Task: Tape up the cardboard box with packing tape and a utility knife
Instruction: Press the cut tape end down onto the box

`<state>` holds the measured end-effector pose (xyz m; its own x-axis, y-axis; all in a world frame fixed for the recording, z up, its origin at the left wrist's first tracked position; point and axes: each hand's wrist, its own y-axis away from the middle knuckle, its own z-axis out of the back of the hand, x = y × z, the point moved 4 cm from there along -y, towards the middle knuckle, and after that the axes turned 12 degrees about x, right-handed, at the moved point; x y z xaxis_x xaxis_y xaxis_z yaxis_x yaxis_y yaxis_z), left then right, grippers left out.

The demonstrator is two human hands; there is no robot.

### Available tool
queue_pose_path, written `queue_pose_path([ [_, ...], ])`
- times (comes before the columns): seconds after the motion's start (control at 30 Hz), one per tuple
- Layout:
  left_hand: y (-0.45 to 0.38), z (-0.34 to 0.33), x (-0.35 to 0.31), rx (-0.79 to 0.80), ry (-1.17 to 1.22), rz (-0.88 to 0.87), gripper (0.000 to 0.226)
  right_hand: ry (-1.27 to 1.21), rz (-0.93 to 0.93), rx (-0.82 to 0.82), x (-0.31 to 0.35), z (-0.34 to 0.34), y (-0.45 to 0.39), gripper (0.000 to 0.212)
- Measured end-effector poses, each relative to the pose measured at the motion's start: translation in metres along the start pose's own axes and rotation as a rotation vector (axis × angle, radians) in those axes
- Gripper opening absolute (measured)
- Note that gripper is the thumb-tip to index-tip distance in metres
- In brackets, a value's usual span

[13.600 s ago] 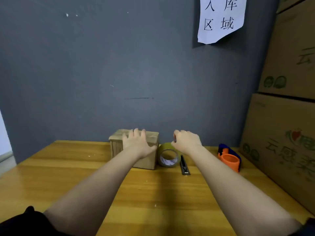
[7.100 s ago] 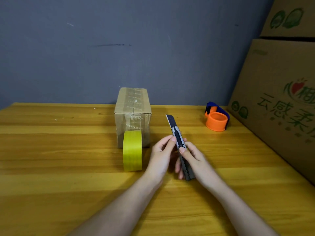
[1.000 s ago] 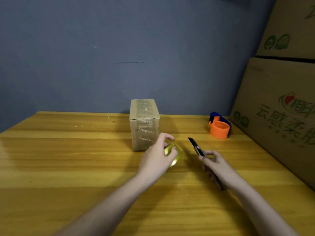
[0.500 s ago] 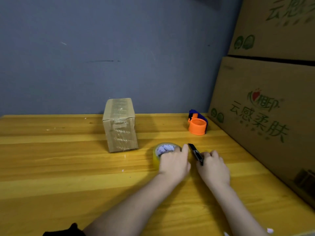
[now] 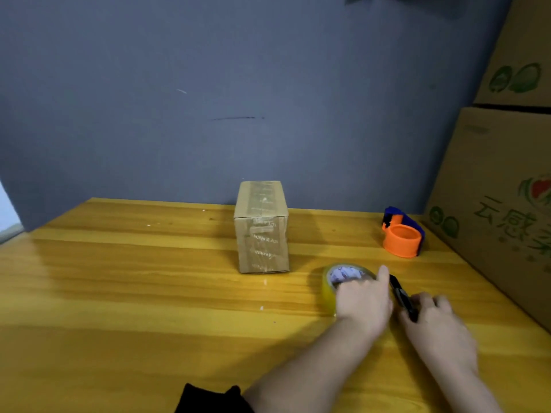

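Two bare forearms enter from the lower edge of the view, each ending in a bare hand: left hand (image 5: 362, 305), right hand (image 5: 438, 329). No glove, ring, watch or bracelet shows on either. Both forearms are uncovered up to the frame edge. A patch of black fabric (image 5: 208, 399), with a folded, uneven upper edge, lies at the bottom edge by the left arm; whether it is a sleeve or another part of a garment cannot be told.
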<state>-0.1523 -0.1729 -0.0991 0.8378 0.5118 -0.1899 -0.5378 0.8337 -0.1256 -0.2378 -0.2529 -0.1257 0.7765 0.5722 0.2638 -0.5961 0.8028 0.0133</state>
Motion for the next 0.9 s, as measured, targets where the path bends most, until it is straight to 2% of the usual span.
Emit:
queue_pose_path([
  [0.2,-0.008,-0.009,0.003,0.030,0.019,0.031,0.046,0.035,0.003,-0.021,0.001,0.001,0.001,0.040],
  [0.33,-0.005,-0.001,0.003,0.130,0.074,0.032,0.040,-0.029,-0.015,0.008,-0.002,0.004,-0.001,0.043],
  [0.4,-0.001,0.004,0.003,0.195,0.085,0.023,0.047,-0.086,-0.026,0.020,-0.002,0.008,-0.003,0.045],
  [0.47,0.006,0.013,0.004,0.221,0.069,0.007,0.054,-0.103,0.000,-0.046,0.001,0.018,-0.004,0.045],
  [0.53,0.016,0.033,0.011,0.136,0.043,-0.026,0.055,-0.123,0.079,-0.190,0.011,0.034,0.000,0.038],
  [0.6,0.030,0.058,0.025,-0.006,0.033,-0.082,0.046,-0.210,0.201,-0.309,0.031,0.051,0.009,0.025],
  [0.67,0.044,0.083,0.046,-0.134,0.060,-0.125,0.034,-0.395,0.332,-0.316,0.057,0.061,0.017,0.014],
  [0.8,0.068,0.121,0.107,-0.341,0.102,-0.099,0.022,-0.850,0.557,-0.061,0.126,0.057,0.024,0.010],
  [0.9,0.079,0.137,0.154,-0.487,0.156,-0.040,0.022,-1.094,0.611,0.158,0.176,0.038,0.032,0.014],
])
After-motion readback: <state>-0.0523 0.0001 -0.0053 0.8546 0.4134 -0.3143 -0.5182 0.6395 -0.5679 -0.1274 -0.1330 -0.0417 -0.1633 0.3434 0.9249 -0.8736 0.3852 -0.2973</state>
